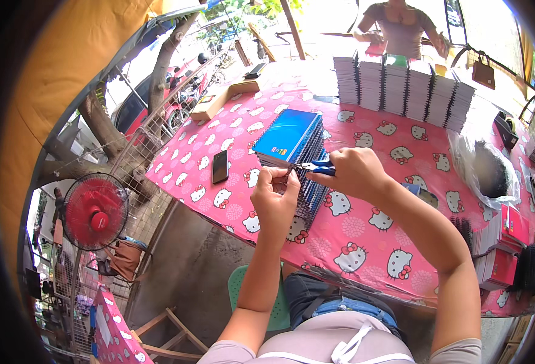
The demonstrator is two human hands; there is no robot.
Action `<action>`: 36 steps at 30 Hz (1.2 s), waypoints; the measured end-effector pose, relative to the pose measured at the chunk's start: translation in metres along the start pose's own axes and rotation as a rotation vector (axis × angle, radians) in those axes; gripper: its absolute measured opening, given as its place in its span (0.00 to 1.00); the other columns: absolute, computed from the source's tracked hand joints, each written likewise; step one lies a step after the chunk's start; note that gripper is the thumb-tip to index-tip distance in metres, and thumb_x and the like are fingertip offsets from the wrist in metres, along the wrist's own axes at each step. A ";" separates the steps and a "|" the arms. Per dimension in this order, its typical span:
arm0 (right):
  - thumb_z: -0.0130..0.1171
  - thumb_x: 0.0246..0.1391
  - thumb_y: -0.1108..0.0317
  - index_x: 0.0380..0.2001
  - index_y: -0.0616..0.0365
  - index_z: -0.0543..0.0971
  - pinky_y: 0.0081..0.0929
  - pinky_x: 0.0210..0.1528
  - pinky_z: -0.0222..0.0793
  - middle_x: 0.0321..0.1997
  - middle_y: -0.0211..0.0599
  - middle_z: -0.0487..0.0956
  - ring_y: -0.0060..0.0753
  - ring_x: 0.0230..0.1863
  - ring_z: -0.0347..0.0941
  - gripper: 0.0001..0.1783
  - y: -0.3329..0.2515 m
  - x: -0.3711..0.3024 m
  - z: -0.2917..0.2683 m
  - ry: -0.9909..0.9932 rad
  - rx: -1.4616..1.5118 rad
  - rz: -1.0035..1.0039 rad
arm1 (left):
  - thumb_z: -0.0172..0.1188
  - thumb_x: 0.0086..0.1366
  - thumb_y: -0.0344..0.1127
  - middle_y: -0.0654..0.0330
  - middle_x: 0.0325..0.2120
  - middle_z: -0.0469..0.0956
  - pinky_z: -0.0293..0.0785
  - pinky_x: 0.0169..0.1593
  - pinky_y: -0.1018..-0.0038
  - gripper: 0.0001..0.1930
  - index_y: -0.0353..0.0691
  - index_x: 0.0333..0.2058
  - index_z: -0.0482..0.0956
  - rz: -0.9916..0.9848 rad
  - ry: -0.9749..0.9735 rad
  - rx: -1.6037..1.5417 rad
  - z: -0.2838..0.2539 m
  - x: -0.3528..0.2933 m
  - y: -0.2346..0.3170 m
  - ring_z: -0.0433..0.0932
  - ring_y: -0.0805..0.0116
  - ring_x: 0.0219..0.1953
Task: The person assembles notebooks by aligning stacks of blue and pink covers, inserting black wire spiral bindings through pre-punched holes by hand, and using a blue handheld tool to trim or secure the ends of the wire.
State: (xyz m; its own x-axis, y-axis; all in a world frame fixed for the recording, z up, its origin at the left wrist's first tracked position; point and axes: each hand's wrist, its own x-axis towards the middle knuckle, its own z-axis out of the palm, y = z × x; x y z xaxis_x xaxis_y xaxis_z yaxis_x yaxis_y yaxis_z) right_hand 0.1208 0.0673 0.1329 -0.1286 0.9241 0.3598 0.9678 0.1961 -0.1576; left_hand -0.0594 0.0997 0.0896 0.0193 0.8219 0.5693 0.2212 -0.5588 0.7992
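Note:
A tall stack of spiral-bound notebooks with blue covers (pixel 287 134) stands on the table, coil edges toward the right. My right hand (pixel 358 173) is closed around blue-handled pliers (pixel 321 167). The jaws of the pliers reach the near corner of the top notebook. Right beside them, my left hand (pixel 274 194) is closed, thumb and fingers pinched at that corner by the end of the dark spiral coil. The fingertips partly cover what they pinch.
Pink patterned cloth covers the table (pixel 352 227). A phone (pixel 220 167) lies left of the stack. Tall piles of bound books (pixel 395 88) stand at the back, with a person behind them. Pink-covered books (pixel 498 267) and a plastic bag (pixel 492 170) are at right. A red fan (pixel 95 211) stands left.

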 end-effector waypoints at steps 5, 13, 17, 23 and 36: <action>0.56 0.49 0.34 0.26 0.65 0.79 0.34 0.29 0.75 0.25 0.44 0.79 0.40 0.27 0.79 0.36 -0.001 -0.012 0.006 0.109 0.008 0.026 | 0.62 0.59 0.29 0.65 0.23 0.75 0.71 0.29 0.82 0.09 0.36 0.32 0.70 -0.077 0.017 -0.098 -0.010 0.003 -0.001 0.73 0.81 0.25; 0.57 0.48 0.36 0.28 0.65 0.79 0.33 0.37 0.75 0.27 0.43 0.80 0.41 0.30 0.79 0.35 0.000 -0.004 0.012 0.246 -0.078 -0.084 | 0.63 0.59 0.28 0.65 0.23 0.74 0.71 0.30 0.82 0.10 0.36 0.32 0.69 -0.107 -0.026 -0.105 -0.003 0.004 0.006 0.72 0.81 0.25; 0.58 0.47 0.36 0.27 0.63 0.80 0.33 0.33 0.75 0.26 0.42 0.80 0.40 0.28 0.79 0.34 -0.009 -0.001 -0.007 -0.207 0.011 0.122 | 0.63 0.59 0.30 0.65 0.23 0.74 0.71 0.30 0.82 0.10 0.36 0.32 0.69 -0.101 -0.025 -0.064 -0.005 0.003 -0.001 0.72 0.81 0.25; 0.58 0.46 0.34 0.31 0.62 0.79 0.35 0.43 0.71 0.32 0.43 0.80 0.41 0.38 0.78 0.35 0.011 -0.017 0.020 0.239 -0.054 -0.054 | 0.63 0.60 0.31 0.62 0.26 0.76 0.70 0.32 0.81 0.14 0.35 0.39 0.67 -0.292 -0.050 -0.181 -0.008 0.003 0.005 0.72 0.81 0.27; 0.59 0.46 0.34 0.30 0.61 0.79 0.35 0.36 0.74 0.29 0.41 0.80 0.39 0.34 0.79 0.35 0.017 -0.017 0.031 0.308 -0.079 -0.122 | 0.64 0.60 0.31 0.61 0.27 0.77 0.71 0.29 0.82 0.17 0.34 0.43 0.67 -0.434 -0.125 -0.190 -0.012 0.006 0.007 0.75 0.79 0.26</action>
State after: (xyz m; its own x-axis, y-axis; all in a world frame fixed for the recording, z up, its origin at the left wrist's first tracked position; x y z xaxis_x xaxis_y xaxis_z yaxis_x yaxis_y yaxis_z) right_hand 0.1329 0.0651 0.0959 -0.1851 0.7508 0.6341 0.9645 0.2623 -0.0291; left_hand -0.0696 0.0990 0.1012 0.0837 0.9840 0.1574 0.0527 -0.1621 0.9854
